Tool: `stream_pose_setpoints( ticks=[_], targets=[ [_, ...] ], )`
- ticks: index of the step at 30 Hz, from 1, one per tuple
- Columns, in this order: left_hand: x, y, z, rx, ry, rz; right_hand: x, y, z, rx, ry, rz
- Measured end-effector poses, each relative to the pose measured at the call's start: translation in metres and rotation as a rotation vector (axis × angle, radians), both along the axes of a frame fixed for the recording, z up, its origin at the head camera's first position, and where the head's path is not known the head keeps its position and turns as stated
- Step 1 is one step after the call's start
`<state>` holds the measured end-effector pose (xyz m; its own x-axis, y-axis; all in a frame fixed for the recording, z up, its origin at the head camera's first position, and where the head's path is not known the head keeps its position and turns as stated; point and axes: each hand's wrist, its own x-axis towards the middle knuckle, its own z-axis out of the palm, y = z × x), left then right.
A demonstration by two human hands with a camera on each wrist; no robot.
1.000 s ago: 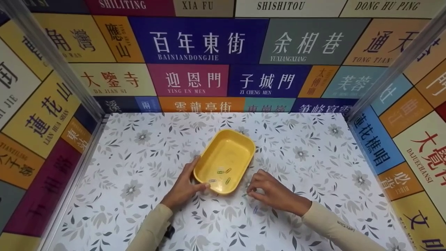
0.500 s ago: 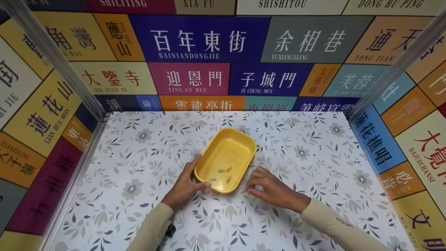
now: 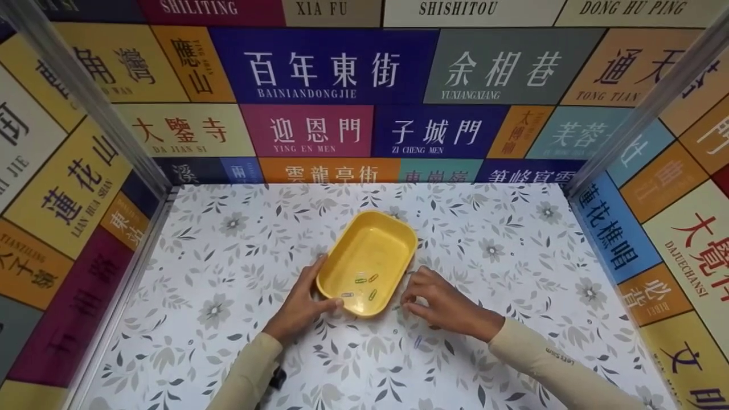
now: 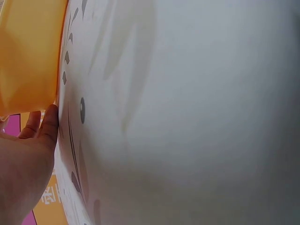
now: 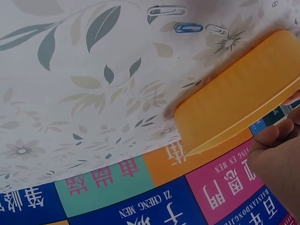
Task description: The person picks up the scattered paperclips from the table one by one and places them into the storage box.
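Observation:
A yellow plastic tray (image 3: pixel 393 239) lies on the table with several small paper clips (image 3: pixel 372 295) near its front end. My left hand (image 3: pixel 299 304) holds the tray's near left side, thumb over the rim and fingers along the outer wall. The left wrist view shows that hand's fingertips against the tray (image 4: pixel 30 56). Just right of the tray, my right hand (image 3: pixel 441 302) has curled fingers, with a small green paper clip (image 3: pixel 397 308) at its fingertips. A blue paper clip (image 3: pixel 418 341) lies on the table below this hand.
Two whitish paper clips (image 5: pixel 167 10) lie on either side of the blue one in the right wrist view. A floral-patterned cloth (image 3: pixel 239 359) covers the table. Panels with large lettering (image 3: pixel 319 68) wall in the back and both sides, with clear corner strips.
My right hand has shifted slightly up and left toward the tray, the green paper clip moving along at its fingertips. My left hand and the tray stay in place.

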<state>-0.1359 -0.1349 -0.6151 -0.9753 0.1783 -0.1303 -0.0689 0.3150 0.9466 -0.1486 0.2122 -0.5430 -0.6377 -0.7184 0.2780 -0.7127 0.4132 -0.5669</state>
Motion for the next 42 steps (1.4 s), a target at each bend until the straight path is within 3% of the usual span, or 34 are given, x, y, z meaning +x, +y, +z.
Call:
stream_pose_setpoints(
  ticks=[15, 24, 34, 42],
  targets=[
    [-0.001, 0.0, -0.001, 0.001, 0.006, -0.005, -0.008, -0.013, 0.007, 0.044, -0.076, -0.027],
    [0.0, 0.0, 0.001, -0.017, -0.01, 0.002, -0.012, -0.018, 0.003, 0.014, -0.019, 0.004],
    [-0.001, 0.001, 0.001, -0.031, -0.012, 0.006, -0.016, -0.021, 0.003, 0.064, -0.032, -0.008],
    [0.0, -0.002, 0.0, -0.019, 0.011, -0.015, -0.023, -0.024, -0.003, 0.091, 0.056, 0.03]
  ],
)
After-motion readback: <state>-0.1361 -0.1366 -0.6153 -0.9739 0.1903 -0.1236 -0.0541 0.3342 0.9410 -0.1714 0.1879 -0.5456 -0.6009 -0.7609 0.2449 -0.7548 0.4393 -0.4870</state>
